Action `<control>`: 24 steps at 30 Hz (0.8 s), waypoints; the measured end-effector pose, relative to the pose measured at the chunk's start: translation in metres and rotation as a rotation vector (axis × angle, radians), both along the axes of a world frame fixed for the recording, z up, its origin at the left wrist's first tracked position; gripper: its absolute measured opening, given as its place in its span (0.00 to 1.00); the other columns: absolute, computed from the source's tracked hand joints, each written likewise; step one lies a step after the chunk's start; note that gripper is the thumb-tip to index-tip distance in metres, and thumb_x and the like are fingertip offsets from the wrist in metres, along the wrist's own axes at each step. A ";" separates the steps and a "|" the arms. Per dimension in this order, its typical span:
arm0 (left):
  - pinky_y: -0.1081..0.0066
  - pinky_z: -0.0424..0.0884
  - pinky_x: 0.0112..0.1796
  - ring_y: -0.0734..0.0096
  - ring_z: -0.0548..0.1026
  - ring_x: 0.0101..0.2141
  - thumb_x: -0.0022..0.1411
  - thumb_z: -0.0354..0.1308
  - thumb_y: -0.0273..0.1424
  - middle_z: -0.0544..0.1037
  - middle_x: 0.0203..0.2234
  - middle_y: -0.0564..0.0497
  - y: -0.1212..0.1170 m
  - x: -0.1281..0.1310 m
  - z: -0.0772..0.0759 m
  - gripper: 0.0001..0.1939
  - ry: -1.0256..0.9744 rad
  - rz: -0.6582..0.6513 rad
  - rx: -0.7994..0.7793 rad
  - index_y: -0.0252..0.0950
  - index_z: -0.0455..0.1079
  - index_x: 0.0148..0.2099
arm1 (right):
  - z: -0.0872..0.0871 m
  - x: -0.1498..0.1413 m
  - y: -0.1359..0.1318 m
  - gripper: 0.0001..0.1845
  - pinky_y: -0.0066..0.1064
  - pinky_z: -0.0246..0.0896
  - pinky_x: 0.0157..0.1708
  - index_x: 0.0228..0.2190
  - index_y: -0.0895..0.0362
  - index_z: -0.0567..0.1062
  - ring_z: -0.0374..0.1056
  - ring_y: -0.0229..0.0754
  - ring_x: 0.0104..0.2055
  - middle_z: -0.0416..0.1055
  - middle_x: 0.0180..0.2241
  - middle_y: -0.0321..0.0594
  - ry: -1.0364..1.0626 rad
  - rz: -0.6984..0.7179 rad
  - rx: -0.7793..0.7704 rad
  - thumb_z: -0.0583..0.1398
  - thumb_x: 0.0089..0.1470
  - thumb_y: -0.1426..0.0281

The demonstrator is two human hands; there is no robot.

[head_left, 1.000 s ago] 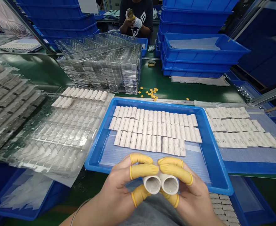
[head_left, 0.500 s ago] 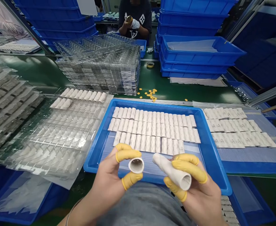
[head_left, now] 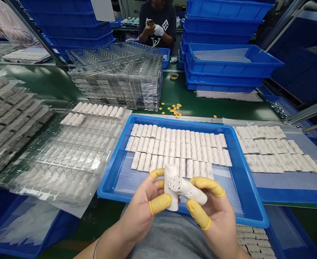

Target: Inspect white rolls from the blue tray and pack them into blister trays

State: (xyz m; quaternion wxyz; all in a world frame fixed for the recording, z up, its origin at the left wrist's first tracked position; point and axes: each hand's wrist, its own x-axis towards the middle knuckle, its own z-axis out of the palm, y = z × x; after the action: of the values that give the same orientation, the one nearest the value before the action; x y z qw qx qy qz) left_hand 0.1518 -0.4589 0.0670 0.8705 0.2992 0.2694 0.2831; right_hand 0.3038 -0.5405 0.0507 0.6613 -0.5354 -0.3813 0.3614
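Note:
My left hand point(head_left: 150, 198), with yellow finger cots, grips a white tube point(head_left: 172, 201) held nearly upright. In my right hand point(head_left: 212, 205), also in yellow cots, a second white tube point(head_left: 192, 190) lies tilted. Its end with several small holes faces me and crosses in front of the first tube; dark marks show on its side. Both hands are over the near edge of a blue tray point(head_left: 112, 158). Inside that tray, rows of similar white tubes point(head_left: 174, 147) lie side by side on a pale sheet.
Clear plastic trays point(head_left: 74, 154) lie left, one partly filled with tubes. Stacked clear trays point(head_left: 120, 79) and blue bins point(head_left: 223, 64) stand behind. Yellow discs point(head_left: 174, 109) and a tape roll point(head_left: 174, 76) are on the green table. More tubes point(head_left: 274, 145) lie right. A person point(head_left: 157, 25) works opposite.
My hands have come closer together. The left tube has turned from end-on to nearly upright, and the right tube has swung round so its holed end faces me, overlapping the other.

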 end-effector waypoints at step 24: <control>0.67 0.75 0.40 0.72 0.78 0.36 0.63 0.65 0.30 0.74 0.48 0.50 -0.006 -0.026 0.010 0.29 0.035 -0.118 0.167 0.60 0.64 0.62 | 0.024 0.015 -0.009 0.33 0.32 0.73 0.35 0.59 0.34 0.68 0.76 0.39 0.32 0.77 0.42 0.37 0.428 0.430 -0.254 0.70 0.56 0.63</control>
State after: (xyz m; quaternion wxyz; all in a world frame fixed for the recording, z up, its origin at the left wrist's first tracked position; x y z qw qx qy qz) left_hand 0.1261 -0.4652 0.0772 0.8527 0.3910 0.2422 0.2476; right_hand 0.3184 -0.5492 0.0751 0.5631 -0.4325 -0.2899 0.6418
